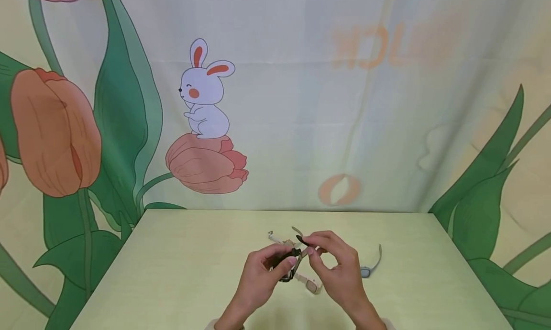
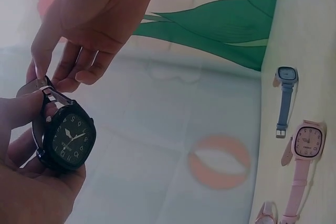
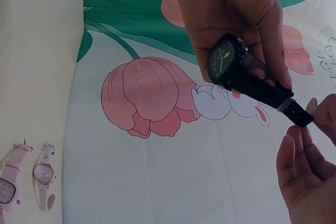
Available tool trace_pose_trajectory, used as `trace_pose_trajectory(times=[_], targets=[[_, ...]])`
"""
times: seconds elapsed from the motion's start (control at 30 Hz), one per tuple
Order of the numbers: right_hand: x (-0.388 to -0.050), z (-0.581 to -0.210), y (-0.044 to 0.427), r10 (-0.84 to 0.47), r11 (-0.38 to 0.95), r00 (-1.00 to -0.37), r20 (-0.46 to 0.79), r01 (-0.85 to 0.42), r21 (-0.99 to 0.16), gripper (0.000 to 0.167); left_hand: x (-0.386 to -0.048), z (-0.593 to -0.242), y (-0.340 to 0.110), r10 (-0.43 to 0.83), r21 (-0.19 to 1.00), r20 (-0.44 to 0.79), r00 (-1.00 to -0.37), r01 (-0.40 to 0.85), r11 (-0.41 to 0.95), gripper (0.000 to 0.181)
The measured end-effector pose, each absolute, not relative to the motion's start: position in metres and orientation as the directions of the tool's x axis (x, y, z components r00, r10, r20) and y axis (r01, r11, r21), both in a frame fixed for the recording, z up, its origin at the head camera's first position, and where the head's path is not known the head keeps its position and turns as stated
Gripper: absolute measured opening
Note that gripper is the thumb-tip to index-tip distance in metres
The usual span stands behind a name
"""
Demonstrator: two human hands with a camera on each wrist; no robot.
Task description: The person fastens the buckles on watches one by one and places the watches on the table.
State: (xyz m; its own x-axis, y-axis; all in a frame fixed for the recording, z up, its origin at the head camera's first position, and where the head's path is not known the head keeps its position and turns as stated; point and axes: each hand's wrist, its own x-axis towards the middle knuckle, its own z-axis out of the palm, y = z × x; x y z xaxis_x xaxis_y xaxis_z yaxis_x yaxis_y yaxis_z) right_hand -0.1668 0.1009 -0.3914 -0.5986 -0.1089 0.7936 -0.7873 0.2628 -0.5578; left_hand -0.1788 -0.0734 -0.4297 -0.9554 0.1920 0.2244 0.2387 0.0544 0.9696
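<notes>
Fingers (image 1: 324,241) of left hand (image 1: 260,275) and right hand (image 1: 342,268) grip a black, white-numbered, squarish watch (image 2: 73,137).

The black wristwatch (image 2: 74,139) has a smooth, hard-looking case with a dull sheen, and its matt strap (image 3: 260,91) looks like leather or rubber. On the blue wristwatch (image 2: 286,94) the buckle (image 2: 281,134) looks like silvery metal, and the small pale wristwatch (image 3: 44,173) has a shiny, metallic rose-gold rim. The tabletop (image 1: 181,268) looks smooth and matt, the backdrop (image 1: 280,119) softly creased printed cloth
</notes>
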Motion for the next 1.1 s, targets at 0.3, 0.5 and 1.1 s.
trace_pose_trajectory(times=[0.3,0.5,1.1], targets=[[-0.182,-0.419,0.110,-0.110,0.257,-0.586,0.803,-0.797,-0.547,0.039,-0.179,-0.428,-0.075,0.192,0.965,0.246,-0.950,0.259,0.048,0.021],[-0.183,-0.421,0.113,-0.117,0.234,-0.583,0.804,-0.803,-0.548,0.038,-0.177,-0.426,-0.076,0.201,0.970,0.234,-0.951,0.242,0.020,0.023],[-0.180,-0.427,0.116,-0.199,0.259,-0.619,0.760,-0.781,-0.568,0.036,-0.173,-0.425,-0.079,0.202,0.973,0.219,-0.955,0.229,0.026,0.023]])
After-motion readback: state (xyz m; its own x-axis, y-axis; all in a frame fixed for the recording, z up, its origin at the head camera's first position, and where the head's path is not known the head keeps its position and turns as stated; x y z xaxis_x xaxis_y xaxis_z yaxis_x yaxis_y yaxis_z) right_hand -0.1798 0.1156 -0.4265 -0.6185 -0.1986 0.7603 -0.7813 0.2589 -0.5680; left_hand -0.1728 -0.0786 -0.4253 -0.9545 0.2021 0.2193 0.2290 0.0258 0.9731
